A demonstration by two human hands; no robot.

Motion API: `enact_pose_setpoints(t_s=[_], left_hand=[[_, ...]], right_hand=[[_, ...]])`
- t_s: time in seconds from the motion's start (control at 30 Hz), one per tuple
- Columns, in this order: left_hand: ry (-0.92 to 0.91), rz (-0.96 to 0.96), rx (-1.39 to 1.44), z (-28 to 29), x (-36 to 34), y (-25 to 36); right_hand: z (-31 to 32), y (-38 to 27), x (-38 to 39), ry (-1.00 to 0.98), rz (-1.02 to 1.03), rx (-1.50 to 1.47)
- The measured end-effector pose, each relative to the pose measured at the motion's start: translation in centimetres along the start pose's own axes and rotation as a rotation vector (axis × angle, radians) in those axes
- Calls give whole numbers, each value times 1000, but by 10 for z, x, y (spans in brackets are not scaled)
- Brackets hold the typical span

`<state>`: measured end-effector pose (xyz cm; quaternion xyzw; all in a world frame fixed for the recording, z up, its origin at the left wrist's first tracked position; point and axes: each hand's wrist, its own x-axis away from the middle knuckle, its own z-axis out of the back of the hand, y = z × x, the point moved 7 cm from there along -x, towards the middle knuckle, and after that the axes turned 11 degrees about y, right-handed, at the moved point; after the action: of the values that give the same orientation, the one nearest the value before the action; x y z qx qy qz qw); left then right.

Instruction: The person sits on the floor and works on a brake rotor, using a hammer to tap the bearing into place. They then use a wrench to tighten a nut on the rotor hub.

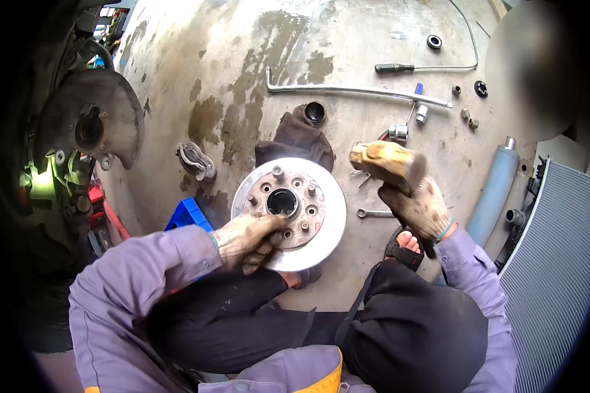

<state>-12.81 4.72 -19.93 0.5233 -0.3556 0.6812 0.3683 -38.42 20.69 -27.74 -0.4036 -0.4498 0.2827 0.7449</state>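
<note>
A silver brake disc (331, 216) with a rusty, studded hub (298, 226) stands tilted in front of me, its dark centre bore facing up. My gloved left hand (250, 239) grips it at the lower left, thumb on the hub face beside the bore, fingers curled below. Up and to the right of the disc, my gloved right hand (418, 206) is closed around a hammer with a worn yellowish, blocky head (388, 162). The hammer head is apart from the disc, and most of its handle is hidden by the glove. A dark cloth (298, 141) lies just behind the disc.
Beyond lie a long breaker bar (354, 87), sockets (398, 132), a bearing ring (434, 42) and a combination wrench (375, 213). A blue-grey cylinder (496, 190) and a radiator (554, 262) flank my right. Leftward are a dust shield (121, 111), brake pads (195, 162) and a blue crate (189, 215).
</note>
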Motion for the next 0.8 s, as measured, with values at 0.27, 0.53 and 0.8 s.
enact_pose_setpoints(t_s=[0.27, 0.53, 0.8], left_hand=[[245, -120, -80, -5, 30, 34], [179, -60, 288, 18, 39, 37], [286, -284, 244, 41, 55, 29]], right_hand=[[33, 10, -42, 67, 177, 90], [-42, 41, -25, -421, -221, 111], [24, -38, -57, -63, 409, 245]])
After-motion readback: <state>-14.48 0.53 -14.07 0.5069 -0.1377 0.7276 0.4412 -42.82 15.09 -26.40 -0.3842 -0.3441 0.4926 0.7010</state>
